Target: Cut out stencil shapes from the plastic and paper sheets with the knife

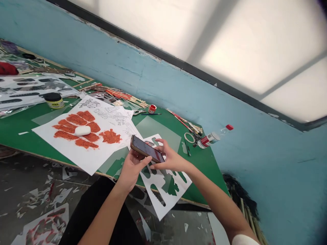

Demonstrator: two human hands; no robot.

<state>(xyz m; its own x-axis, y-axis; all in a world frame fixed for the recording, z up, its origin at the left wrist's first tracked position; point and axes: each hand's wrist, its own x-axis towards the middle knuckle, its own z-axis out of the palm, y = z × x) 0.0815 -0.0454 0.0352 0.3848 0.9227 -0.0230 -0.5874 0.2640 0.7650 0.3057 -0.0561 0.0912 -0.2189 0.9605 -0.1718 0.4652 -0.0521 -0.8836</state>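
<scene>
Both my hands hold a smartphone (146,149) above the front edge of the green table (204,180). My left hand (131,168) grips its near left side from below, thumb along the edge. My right hand (170,157) closes around the right end, with fingers at the far and near edges. Below the phone lies a white sheet with cut-out shapes (159,206), hanging partly over the table edge. To the left rests a white sheet (85,161) bearing orange-red painted shapes (76,119), with a white oval object (82,131) on top.
A plastic bottle with a red cap (211,139) stands at the right, beside a tape roll (189,137). Farther back are a small red paint jar (152,109), pliers (139,112) and thin sticks (130,98). A black-lidded jar (54,100) stands left. Paper scraps (62,195) litter the floor.
</scene>
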